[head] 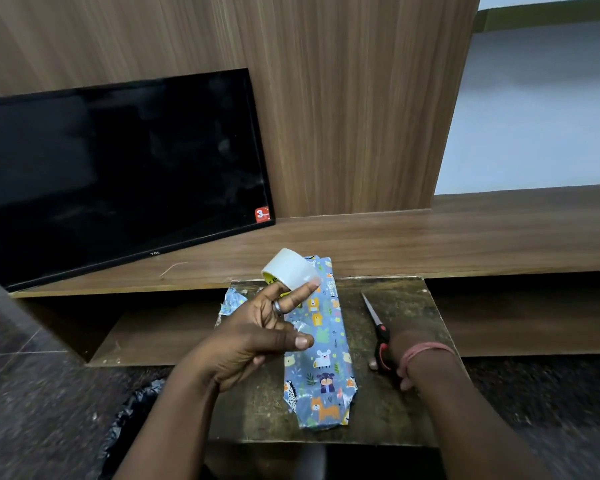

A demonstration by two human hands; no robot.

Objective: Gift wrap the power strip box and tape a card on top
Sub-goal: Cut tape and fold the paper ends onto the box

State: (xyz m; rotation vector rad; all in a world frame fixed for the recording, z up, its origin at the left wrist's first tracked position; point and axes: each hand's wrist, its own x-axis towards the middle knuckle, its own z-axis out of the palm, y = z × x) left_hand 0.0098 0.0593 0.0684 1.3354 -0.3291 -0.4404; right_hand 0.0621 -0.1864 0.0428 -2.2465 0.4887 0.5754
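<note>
Wrapped box: lies lengthwise on my small table. Tape roll: raised over the box, hooked on my left hand's fingers. Scissors: right of the box, handles gripped by my right hand.

Tape roll on left hand, right hand on scissors, wrapped box between.

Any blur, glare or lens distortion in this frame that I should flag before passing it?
Head view: strong wide-angle bending, with the TV and wooden shelf tilted and curved; the floor corners are smeared. The centre is fairly sharp: the wrapped box shows a clear print, and the scissors are readable. The tape roll in the left hand is bright and slightly washed out. Lighting is dim and even; the TV screen shows only faint reflections.
</note>
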